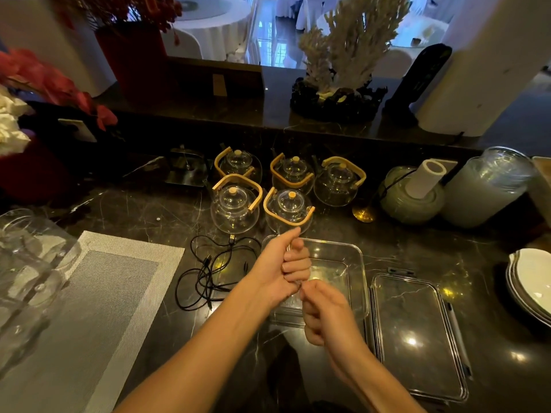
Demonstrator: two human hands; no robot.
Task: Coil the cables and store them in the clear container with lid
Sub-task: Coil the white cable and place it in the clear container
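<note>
My left hand [280, 263] is closed in a fist above the clear container [354, 257], wrapped around a thin pale cable of which only a short strip [288, 248] shows between the fingers. My right hand [323, 311] sits just below it, fingers pinched on the cable's end near the left fist. The container stands open on the dark marble counter. Its clear lid [417, 335] lies flat to the right of it. A loose tangle of black cables [211, 269] with a USB plug lies on the counter to the left of the container.
Several glass teapots [235, 207] with wooden handles stand right behind the container. A grey woven placemat [89, 293] and glass jars [26, 263] are at left. White plates [530, 281] sit at the right edge, a pen [459, 338] beside the lid, and a gold spoon [362, 214] behind.
</note>
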